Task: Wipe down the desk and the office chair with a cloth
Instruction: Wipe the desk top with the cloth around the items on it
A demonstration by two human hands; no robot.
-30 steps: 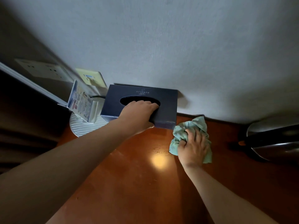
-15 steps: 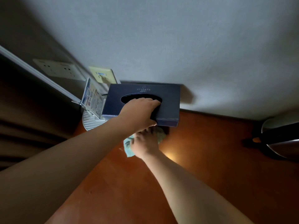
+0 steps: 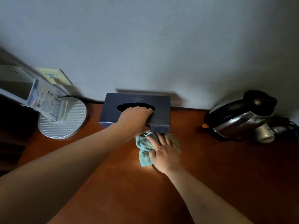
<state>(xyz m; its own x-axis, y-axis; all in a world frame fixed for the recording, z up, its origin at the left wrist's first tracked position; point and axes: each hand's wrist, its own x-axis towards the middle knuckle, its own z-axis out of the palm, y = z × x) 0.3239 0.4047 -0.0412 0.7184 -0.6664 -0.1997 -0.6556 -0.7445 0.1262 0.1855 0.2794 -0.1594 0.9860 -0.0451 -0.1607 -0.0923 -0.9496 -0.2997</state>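
From the head view, your left hand (image 3: 136, 118) grips the dark tissue box (image 3: 135, 110) through its slot, front edge lifted off the counter (image 3: 210, 167). Your right hand (image 3: 163, 151) presses the green cloth (image 3: 143, 147) flat beneath it, fingers (image 3: 161, 136) nearly straight.

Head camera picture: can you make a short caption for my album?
Left hand lifts the dark tissue box while the right hand wipes the wooden desk with a green cloth.
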